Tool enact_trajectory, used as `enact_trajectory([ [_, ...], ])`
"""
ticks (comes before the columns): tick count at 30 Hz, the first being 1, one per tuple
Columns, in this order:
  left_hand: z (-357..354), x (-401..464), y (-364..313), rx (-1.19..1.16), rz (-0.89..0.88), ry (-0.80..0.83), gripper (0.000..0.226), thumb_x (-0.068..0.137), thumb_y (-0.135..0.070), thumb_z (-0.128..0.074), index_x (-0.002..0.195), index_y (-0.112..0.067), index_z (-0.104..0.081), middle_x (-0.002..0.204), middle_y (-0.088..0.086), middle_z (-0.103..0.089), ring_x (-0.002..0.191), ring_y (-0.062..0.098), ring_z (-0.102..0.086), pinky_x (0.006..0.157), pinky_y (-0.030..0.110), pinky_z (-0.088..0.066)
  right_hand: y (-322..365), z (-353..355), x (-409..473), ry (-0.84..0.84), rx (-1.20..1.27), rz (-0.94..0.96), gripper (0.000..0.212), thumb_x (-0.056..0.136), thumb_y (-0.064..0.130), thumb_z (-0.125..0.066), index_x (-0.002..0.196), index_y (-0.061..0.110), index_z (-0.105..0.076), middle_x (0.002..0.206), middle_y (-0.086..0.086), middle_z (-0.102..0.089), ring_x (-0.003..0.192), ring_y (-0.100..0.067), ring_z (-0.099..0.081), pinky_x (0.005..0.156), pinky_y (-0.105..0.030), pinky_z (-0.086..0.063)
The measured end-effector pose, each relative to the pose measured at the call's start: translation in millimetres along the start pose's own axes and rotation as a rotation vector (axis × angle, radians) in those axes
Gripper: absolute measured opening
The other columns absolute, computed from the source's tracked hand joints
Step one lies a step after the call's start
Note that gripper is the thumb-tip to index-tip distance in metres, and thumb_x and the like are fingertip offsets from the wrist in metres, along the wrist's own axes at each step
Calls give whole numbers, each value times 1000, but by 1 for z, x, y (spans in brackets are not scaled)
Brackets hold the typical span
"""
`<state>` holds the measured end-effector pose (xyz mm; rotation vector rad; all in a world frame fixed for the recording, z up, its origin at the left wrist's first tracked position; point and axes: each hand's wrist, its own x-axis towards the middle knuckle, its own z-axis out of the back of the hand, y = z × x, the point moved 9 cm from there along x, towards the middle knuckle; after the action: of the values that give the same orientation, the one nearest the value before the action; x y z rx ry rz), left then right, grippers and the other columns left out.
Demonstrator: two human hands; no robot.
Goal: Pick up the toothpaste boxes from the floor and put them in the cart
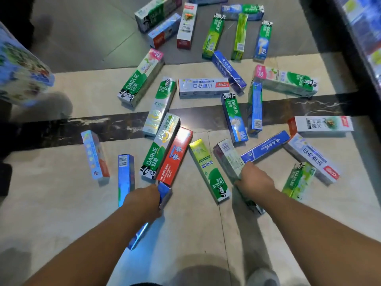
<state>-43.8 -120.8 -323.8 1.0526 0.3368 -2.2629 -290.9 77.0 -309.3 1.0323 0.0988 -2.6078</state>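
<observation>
Several toothpaste boxes lie scattered over the tiled floor (61, 203). My left hand (144, 201) grips a shiny blue box (164, 193) that runs under the hand toward me. My right hand (255, 178) holds a grey-white box (228, 157) with a barcode, its far end raised; another box end (255, 209) shows below that wrist. A red box (175, 155) and a green Darlie box (158, 149) lie just beyond my left hand. A yellow-green box (210, 170) lies between my hands. No cart can be made out with certainty.
A blurred stack of boxes (18, 69) sits at the left edge. A dark shelf base (334, 38) with goods runs along the right. My shoe (261, 275) shows at the bottom. A dark marble strip (92, 124) crosses the floor.
</observation>
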Motion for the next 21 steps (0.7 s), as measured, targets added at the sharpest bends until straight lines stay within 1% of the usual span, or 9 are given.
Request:
enact_trajectory([
  [3,47,-30,0,-80,6,-33,47,83,-48,-63,114,-17,-46,108,2,-64,98,25,-65,72,32,-46,11,22,-31,23,86,14,30,90,27,-65,103,11,-42,94,-8,-58,91,-32,-62,72,-36,-48],
  [5,93,-57,-2,-145,12,-83,50,84,-49,-63,114,-13,-44,108,7,-63,97,27,-63,70,32,-44,18,52,-63,26,140,41,38,89,30,-67,108,8,-43,96,-10,-55,97,-34,-61,71,-34,-44],
  [8,175,-109,-5,-241,20,-169,54,86,-50,-63,114,-8,-44,106,11,-63,99,31,-62,69,33,-40,25,115,-117,23,234,81,48,89,30,-69,120,3,-44,108,-17,-60,102,-36,-61,70,-32,-40],
  [10,234,-152,-8,-322,16,-219,51,86,-48,-66,111,-9,-45,99,10,-61,99,32,-60,69,32,-39,28,169,-159,1,280,113,51,89,30,-69,122,2,-43,109,-18,-60,101,-36,-60,69,-32,-39],
  [12,293,-198,-13,-399,-5,-256,45,84,-47,-68,104,-15,-44,93,5,-59,93,30,-63,72,32,-47,29,229,-204,-17,324,130,54,89,32,-70,123,1,-42,101,-14,-56,95,-33,-58,67,-32,-37],
  [14,350,-251,-19,-451,-28,-269,46,79,-49,-70,101,-17,-45,94,6,-65,82,30,-67,74,38,-57,29,292,-255,-34,370,144,56,87,34,-72,123,1,-43,101,-11,-56,96,-30,-57,69,-32,-37],
  [16,409,-310,-24,-454,-60,-289,45,76,-49,-71,101,-18,-49,89,8,-68,73,29,-68,69,41,-59,27,351,-304,-58,417,155,55,82,37,-76,119,6,-49,107,-7,-62,98,-29,-60,72,-33,-45],
  [18,464,-368,-32,-413,-100,-303,44,76,-50,-70,101,-19,-50,83,7,-68,67,26,-67,66,36,-58,25,407,-356,-75,433,167,55,79,42,-78,114,9,-52,107,-8,-65,97,-29,-62,75,-35,-50],
  [21,542,-447,-49,-328,-198,-336,36,79,-50,-70,96,-25,-50,84,3,-69,70,25,-66,65,33,-52,27,475,-428,-109,481,180,54,81,40,-77,114,9,-48,108,-6,-59,101,-27,-59,72,-32,-42],
])
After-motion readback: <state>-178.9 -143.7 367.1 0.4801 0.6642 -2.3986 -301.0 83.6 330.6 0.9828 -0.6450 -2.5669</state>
